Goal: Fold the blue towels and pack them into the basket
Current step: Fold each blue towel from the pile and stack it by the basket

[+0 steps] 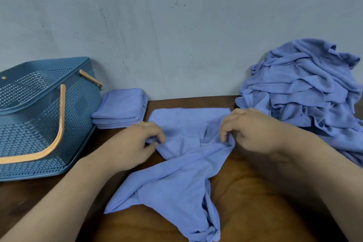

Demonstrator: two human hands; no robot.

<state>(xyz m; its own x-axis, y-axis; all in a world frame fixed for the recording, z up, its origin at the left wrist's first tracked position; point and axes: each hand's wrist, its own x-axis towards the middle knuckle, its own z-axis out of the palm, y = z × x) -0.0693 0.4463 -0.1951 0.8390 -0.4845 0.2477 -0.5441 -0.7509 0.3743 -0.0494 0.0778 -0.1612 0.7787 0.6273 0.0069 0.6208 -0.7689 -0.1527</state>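
Both hands pinch the crumpled blue towel (182,155) at frame centre: left hand (137,141), right hand (253,129). Towel's long axis runs toward the lower frame edge. Basket (39,116) sits left, nearer the left hand.

the basket (29,127) is dark blue with a pattern of small holes and woven diamonds, and its two handles (59,129) are light orange. the loose towel (176,179), the folded towels (121,107) and the towel pile (306,88) are all the same plain light blue. the table (251,202) is dark brown wood and the wall (176,25) is pale grey with small dark marks.
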